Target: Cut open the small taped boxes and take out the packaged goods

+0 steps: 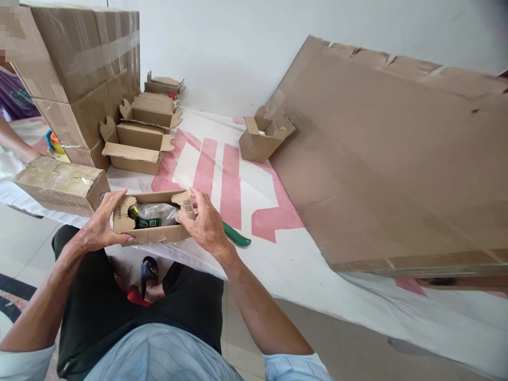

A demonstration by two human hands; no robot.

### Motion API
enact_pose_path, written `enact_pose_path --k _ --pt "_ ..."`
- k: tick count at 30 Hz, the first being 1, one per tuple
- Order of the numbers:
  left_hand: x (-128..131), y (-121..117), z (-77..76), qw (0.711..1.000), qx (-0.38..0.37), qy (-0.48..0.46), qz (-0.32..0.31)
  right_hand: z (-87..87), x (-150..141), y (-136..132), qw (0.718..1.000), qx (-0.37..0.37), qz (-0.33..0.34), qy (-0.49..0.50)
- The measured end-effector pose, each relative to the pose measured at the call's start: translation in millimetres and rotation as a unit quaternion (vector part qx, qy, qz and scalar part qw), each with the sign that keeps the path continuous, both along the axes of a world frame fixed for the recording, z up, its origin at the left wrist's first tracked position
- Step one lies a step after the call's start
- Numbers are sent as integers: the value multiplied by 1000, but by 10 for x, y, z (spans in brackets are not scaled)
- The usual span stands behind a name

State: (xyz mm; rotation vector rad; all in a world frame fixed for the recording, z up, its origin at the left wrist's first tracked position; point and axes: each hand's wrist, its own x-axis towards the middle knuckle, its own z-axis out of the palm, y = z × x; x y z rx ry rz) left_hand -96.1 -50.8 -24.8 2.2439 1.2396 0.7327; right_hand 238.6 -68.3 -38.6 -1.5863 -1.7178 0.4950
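Note:
A small open cardboard box (154, 234) lies at the table's front edge between my hands. Inside it is a green-labelled item in clear plastic wrap (156, 214); its exact kind is hard to make out. My left hand (101, 225) grips the box's left end, thumb low on the front and fingers at the top corner. At the right end, my right hand (204, 222) holds the box by its end flap, with the thumb over the flap. A green curved handle (237, 235) lies on the cloth just right of my right hand, partly hidden by it.
A closed, taped box (61, 185) sits left of my left hand. Open small boxes (137, 148) stand behind, beside tall stacked cartons (85, 69). Another open box (260, 140) leans near a large cardboard sheet (389, 159) on the right. A person's arm (18, 140) reaches in at far left.

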Motion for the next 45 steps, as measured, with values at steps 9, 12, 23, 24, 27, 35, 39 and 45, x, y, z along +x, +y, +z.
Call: enact_pose_path --k 9,12,23,24,27,35,39,45 --pt "192 -14 28 1000 -9 1 -14 179 -38 85 994 -65 6 -84" --pt "196 -21 22 1000 -7 0 -13 179 -39 101 993 -58 21 -105" --pt "183 -8 -18 1000 -19 -18 -14 211 275 97 996 68 9 -54" --pt "180 -3 -25 1000 -18 -19 -15 174 347 105 996 76 2 -50" --pt "169 15 -47 999 -13 -26 -16 -28 530 128 996 76 -18 -34" --pt "142 24 -63 999 -8 -25 -24 -289 619 145 997 75 17 -25" --pt "137 30 -79 999 -8 -29 -19 75 487 108 984 130 31 -116" --pt "120 57 -132 999 -9 -49 -19 425 152 172 953 10 193 -232"
